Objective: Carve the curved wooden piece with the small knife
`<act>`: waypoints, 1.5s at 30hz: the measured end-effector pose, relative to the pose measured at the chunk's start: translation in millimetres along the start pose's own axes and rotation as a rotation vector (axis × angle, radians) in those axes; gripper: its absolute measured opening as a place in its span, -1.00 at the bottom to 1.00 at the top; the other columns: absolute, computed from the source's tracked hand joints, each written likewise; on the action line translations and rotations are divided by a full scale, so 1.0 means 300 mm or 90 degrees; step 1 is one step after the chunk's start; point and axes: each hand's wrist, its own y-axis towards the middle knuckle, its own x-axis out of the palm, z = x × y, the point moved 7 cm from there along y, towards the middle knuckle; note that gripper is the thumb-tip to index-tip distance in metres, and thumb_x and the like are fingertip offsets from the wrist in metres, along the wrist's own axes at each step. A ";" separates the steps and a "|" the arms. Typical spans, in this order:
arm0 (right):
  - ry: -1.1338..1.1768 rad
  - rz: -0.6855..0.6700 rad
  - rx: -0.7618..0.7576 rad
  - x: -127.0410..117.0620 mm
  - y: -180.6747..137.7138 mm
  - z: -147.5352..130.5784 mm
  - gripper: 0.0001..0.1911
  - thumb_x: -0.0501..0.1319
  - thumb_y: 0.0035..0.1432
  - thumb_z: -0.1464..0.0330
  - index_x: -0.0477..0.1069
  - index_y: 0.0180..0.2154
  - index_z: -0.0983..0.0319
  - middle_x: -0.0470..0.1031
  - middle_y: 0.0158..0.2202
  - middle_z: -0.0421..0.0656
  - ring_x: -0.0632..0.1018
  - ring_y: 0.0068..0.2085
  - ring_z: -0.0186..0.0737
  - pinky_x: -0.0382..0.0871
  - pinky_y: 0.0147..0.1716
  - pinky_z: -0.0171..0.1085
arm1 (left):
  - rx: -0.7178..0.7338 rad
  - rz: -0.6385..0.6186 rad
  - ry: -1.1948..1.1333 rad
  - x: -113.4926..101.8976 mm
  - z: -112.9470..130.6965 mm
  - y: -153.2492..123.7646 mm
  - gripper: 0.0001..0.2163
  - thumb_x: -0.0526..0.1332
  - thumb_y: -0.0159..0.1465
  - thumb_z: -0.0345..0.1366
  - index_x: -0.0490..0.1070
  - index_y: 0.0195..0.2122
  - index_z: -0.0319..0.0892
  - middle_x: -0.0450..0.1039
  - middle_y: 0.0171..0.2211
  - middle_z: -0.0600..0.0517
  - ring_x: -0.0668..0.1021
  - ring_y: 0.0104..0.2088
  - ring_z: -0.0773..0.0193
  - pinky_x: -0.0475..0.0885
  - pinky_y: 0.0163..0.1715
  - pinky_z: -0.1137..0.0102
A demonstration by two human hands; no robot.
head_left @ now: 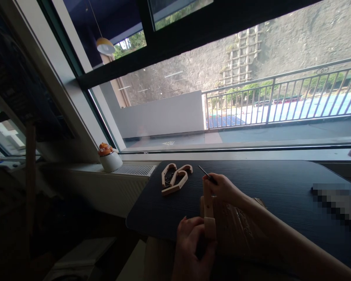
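My left hand [191,244] is closed around the lower, curved end of a pale wooden hook [208,207], which stands on end near the table's front edge. My right hand [222,186] is closed at the hook's upper end. From its fingers a thin dark tool with a metal shaft [204,170] points up and to the left; its handle is mostly hidden. More wooden hooks [175,188] of the same kind lie to the left, with small dark screw-like pieces [169,178] among them. Beneath my right forearm is a brown, shiny wrapped-looking item [232,222].
The dark table [152,203] stands against a window sill [222,155]. A white radiator [134,187] runs at the left, with a white pot with an orange top [111,160] on it. A pixelated patch [339,203] covers something at the right.
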 end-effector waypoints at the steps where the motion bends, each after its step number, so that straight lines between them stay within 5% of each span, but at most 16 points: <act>1: 0.005 -0.006 0.002 0.001 -0.002 0.003 -0.73 0.11 0.08 0.22 0.43 -0.25 0.25 0.41 -0.54 -0.24 0.41 -0.50 -0.33 0.27 -0.54 -0.38 | -0.012 -0.016 -0.010 0.006 0.000 0.005 -0.86 0.18 0.18 -0.31 0.41 -0.23 -0.13 0.48 -0.17 -0.07 0.51 -0.14 0.09 0.34 0.01 -0.01; 6: 0.037 -0.071 0.005 -0.004 -0.008 -0.035 -0.73 0.16 0.03 0.22 0.42 -0.29 0.28 0.43 -0.53 -0.23 0.41 -0.53 -0.35 0.29 -0.58 -0.38 | -0.016 -0.037 -0.039 0.002 -0.004 0.019 -0.87 0.18 0.19 -0.33 0.43 -0.23 -0.12 0.47 -0.17 -0.05 0.50 -0.12 0.11 0.32 0.03 -0.01; 13: 0.038 -0.007 -0.005 -0.189 -0.002 -0.087 -0.67 0.14 0.07 0.18 0.36 -0.23 0.29 0.34 -0.57 -0.28 0.31 -0.60 -0.42 0.16 -0.64 -0.40 | -0.131 0.017 -0.024 -0.023 -0.086 -0.001 -0.74 0.15 0.22 -0.30 0.39 -0.05 -0.16 0.42 -0.02 -0.10 0.47 0.00 0.13 0.43 -0.01 0.19; 23: -0.098 0.063 -0.012 -0.262 -0.111 -0.069 -0.73 0.15 0.06 0.17 0.34 -0.28 0.23 0.42 -0.53 -0.21 0.44 -0.48 -0.27 0.32 -0.47 -0.29 | 0.021 -0.008 0.062 0.089 -0.081 -0.117 -0.43 0.23 0.14 -0.18 0.18 0.17 -0.18 0.45 -0.03 -0.16 0.50 -0.04 0.00 0.45 -0.06 0.09; 27: -0.201 0.121 0.018 -0.340 -0.202 -0.025 -0.68 0.15 0.03 0.17 0.33 -0.21 0.22 0.50 -0.38 -0.14 0.48 -0.42 -0.22 0.34 -0.47 -0.29 | -0.039 -0.017 -0.016 0.084 -0.070 -0.096 -0.25 0.30 0.03 -0.15 0.06 0.23 -0.21 0.30 0.12 -0.20 0.38 0.08 -0.10 0.34 0.04 0.04; 30: -0.217 0.083 0.032 -0.350 -0.286 0.005 -0.63 0.11 0.10 0.15 0.30 -0.09 0.18 0.53 -0.32 -0.15 0.51 -0.41 -0.21 0.39 -0.44 -0.28 | -0.103 -0.045 -0.074 0.100 -0.066 -0.070 -0.21 0.33 -0.03 -0.26 0.06 0.24 -0.17 0.25 0.16 -0.18 0.32 0.13 -0.12 0.25 0.11 0.03; 35: -0.185 0.031 0.017 -0.347 -0.407 0.001 -0.58 0.18 0.07 0.10 0.38 -0.07 0.17 0.51 -0.10 -0.10 0.52 -0.12 -0.06 0.45 -0.22 -0.26 | -0.189 -0.108 -0.169 0.107 -0.083 -0.054 -0.13 0.34 -0.06 -0.33 -0.05 0.28 -0.19 0.16 0.21 -0.19 0.25 0.18 -0.11 0.17 0.16 0.04; 38: -0.178 0.050 0.017 -0.404 -0.441 -0.018 -0.57 0.19 0.03 0.08 0.45 -0.11 0.15 0.55 -0.16 -0.11 0.56 -0.22 -0.04 0.49 -0.36 -0.27 | -0.242 -0.179 -0.224 0.080 -0.103 -0.054 -0.04 0.38 -0.09 -0.30 -0.14 0.30 -0.15 0.09 0.25 -0.16 0.18 0.22 -0.08 0.10 0.19 0.05; 42: -0.177 0.084 0.016 -0.523 -0.427 -0.019 -0.60 0.16 0.02 0.01 0.53 -0.20 0.09 0.50 -0.54 -0.16 0.46 -0.60 -0.18 0.35 -0.68 -0.29 | -0.277 -0.231 -0.248 0.033 -0.124 -0.035 -0.08 0.38 -0.04 -0.14 -0.09 0.29 -0.09 -0.04 0.30 -0.09 0.08 0.27 -0.03 0.01 0.23 0.12; 45: -0.124 0.038 0.061 -0.549 -0.390 0.021 -0.54 0.16 0.01 -0.01 0.52 -0.16 0.11 0.47 -0.56 -0.13 0.43 -0.60 -0.19 0.30 -0.70 -0.29 | -0.288 -0.206 -0.240 0.030 -0.144 0.023 -0.26 0.27 0.09 -0.05 0.06 0.25 -0.18 0.09 0.24 -0.14 0.21 0.20 0.01 0.12 0.17 0.21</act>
